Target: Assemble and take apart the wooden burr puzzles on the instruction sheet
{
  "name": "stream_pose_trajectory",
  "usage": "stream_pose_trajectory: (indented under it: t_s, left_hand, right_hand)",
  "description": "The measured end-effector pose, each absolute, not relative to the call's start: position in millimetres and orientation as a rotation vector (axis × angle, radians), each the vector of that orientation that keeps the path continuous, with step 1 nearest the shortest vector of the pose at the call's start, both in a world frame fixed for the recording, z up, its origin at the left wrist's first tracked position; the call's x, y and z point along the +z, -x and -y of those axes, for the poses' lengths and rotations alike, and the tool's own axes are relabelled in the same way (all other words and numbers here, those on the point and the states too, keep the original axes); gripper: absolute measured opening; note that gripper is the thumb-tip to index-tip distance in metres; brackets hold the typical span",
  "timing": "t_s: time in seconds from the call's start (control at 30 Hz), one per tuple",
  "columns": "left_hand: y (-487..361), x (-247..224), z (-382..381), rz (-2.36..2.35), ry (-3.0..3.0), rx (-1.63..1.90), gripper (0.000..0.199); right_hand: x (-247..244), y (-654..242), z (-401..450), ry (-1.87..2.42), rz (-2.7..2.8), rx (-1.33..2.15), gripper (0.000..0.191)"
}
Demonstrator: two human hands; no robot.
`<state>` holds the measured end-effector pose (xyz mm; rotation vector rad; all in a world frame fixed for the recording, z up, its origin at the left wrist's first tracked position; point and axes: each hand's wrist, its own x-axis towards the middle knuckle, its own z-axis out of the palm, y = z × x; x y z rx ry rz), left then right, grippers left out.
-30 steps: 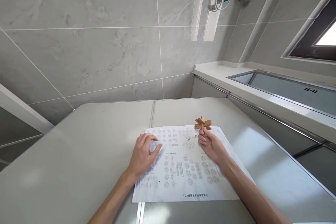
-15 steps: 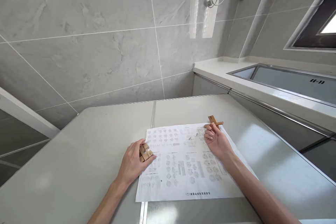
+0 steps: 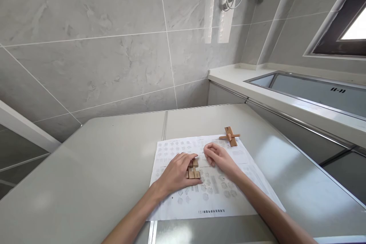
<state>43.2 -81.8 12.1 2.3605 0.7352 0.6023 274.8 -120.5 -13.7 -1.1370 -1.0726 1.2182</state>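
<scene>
A printed sheet [image 3: 211, 202] with rows of small drawings lies on the pale table. Over its middle, my left hand [image 3: 178, 171] grips a small assembly of wooden blocks [image 3: 193, 174] between thumb and fingers. Just to the right is my right hand [image 3: 219, 156], its fingers curled; whether anything is inside them is hidden. Crossed wooden pieces [image 3: 230, 136], a flat one with a dark mark and thin ones across it, rest at the sheet's top right corner, touched by neither hand.
The pale table [image 3: 120, 152] has a seam down its middle. To the right runs a white counter [image 3: 303, 97] with an inset sink [image 3: 311, 87]. A grey tiled wall [image 3: 114, 61] stands behind, with cables and a pipe fitting at the upper right.
My left hand has moved right over the sheet with the wooden blocks. My right hand has left the crossed pieces and come down and left, beside my left hand.
</scene>
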Motion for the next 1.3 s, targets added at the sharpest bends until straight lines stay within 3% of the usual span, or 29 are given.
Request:
stream_pose_trajectory:
  t_s: [0.13, 0.3, 0.47, 0.83, 1.1, 1.3]
  left_hand:
    - [-36.0, 13.1, 71.0, -0.681, -2.346, 0.594, 0.096]
    - [-6.0, 14.3, 56.7, -0.861, -2.304, 0.553, 0.069]
    - [0.7, 15.8, 47.6, -0.887, -2.145, 0.564, 0.065]
    - [-9.3, 15.2, 53.7, -0.726, -1.726, 0.623, 0.061]
    - [-21.4, 8.4, 65.5, -0.700, -1.638, 0.558, 0.069]
    - [-27.2, 12.1, 76.0, -0.743, -1.648, 0.524, 0.062]
  right_hand:
    - [-8.9, -266.8, 129.0, 1.236, 1.412, 1.085, 0.027]
    - [-9.5, -260.1, 139.8, 1.328, 1.762, 0.964, 0.024]
    - [-12.3, -259.1, 142.1, 1.386, 1.911, 0.847, 0.031]
    - [-6.8, -265.2, 138.0, 1.318, 1.754, 0.919, 0.021]
    - [-3.6, -266.8, 136.3, 1.161, 1.575, 1.064, 0.037]
    - [-4.0, -265.1, 137.3, 1.123, 1.567, 1.091, 0.034]
